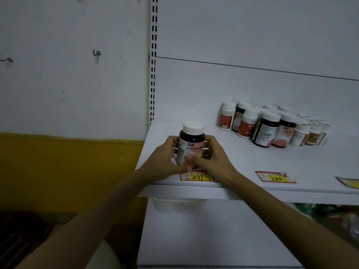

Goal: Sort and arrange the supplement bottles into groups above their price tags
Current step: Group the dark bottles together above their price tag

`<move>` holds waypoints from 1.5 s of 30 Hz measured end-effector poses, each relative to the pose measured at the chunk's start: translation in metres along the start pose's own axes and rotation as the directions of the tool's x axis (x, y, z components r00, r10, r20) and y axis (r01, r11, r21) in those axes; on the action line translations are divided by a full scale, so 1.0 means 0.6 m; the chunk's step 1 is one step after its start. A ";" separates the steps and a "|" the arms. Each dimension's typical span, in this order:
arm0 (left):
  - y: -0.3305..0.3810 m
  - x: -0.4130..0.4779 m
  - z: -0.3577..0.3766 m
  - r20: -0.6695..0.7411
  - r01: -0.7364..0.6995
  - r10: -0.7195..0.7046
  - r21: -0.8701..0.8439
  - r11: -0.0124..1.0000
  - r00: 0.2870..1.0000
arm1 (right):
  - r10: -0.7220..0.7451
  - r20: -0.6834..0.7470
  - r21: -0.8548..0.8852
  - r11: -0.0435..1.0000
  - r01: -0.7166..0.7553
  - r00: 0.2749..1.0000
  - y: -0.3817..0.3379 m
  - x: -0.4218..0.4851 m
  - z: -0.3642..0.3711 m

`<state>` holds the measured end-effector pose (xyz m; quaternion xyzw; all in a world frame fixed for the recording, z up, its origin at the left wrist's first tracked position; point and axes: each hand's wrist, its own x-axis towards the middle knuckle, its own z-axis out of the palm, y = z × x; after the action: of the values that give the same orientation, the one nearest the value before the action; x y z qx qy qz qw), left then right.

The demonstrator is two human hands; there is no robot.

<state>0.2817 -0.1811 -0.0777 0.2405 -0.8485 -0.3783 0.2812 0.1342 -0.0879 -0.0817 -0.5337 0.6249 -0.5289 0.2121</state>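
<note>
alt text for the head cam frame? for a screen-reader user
Both hands, left hand and right hand, hold a dark white-capped bottle upright on a white shelf above the 299 price tag. A bottle cluster stands farther right, behind a 200 tag.

bottle (pixel 191 141) above tag (pixel 196 176), cluster (pixel 272 125) right

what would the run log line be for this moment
hands: left and right hold dark bottle | place: above 299 tag | rest: bottle cluster unsorted

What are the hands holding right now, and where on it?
Both hands, left and right, hold the dark bottle by its labelled body, fingers around either side; the white cap is untouched.
</note>
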 end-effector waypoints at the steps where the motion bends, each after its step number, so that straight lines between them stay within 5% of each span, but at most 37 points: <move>1: -0.002 0.000 0.001 -0.004 -0.006 0.006 0.010 1.000 1.000 | 0.002 0.002 -0.005 1.000 -0.002 1.000 0.000 0.001 0.000; 7: 0.001 -0.011 -0.004 0.002 -0.036 0.036 0.020 0.999 0.999 | 0.028 0.057 -0.053 0.998 -0.025 0.998 -0.008 0.001 -0.008; 13: 0.089 -0.005 -0.040 -0.170 -0.160 0.201 0.231 0.960 0.965 | -0.008 -0.005 -0.126 0.992 0.007 1.000 -0.049 -0.002 -0.082; 17: 0.161 0.015 0.009 -0.084 -0.383 0.454 0.417 0.824 0.887 | -0.086 0.018 -0.388 0.918 0.086 0.996 -0.071 -0.011 -0.155; 20: 0.201 0.043 0.066 0.024 -0.453 0.500 0.463 0.762 0.865 | -0.122 -0.010 -0.548 0.831 0.097 0.992 -0.087 -0.006 -0.233; 28: 0.263 0.140 0.234 0.041 -0.387 0.399 0.348 0.854 0.916 | -0.135 -0.008 -0.751 0.656 0.083 0.991 -0.041 0.010 -0.422; 35: 0.203 0.192 0.348 -0.028 -0.025 0.040 0.417 0.909 0.999 | -0.144 0.117 -0.790 0.587 0.180 0.983 0.019 0.069 -0.519; 45: 0.169 0.199 0.370 -0.207 0.246 -0.175 0.398 0.884 0.963 | -0.152 0.333 -0.824 0.433 0.365 0.931 0.055 0.181 -0.503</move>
<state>0.0290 -0.0820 -0.0870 0.4166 -0.8525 -0.1939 0.2491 -0.1676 -0.0578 0.0271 -0.7080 0.6901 -0.1023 -0.1098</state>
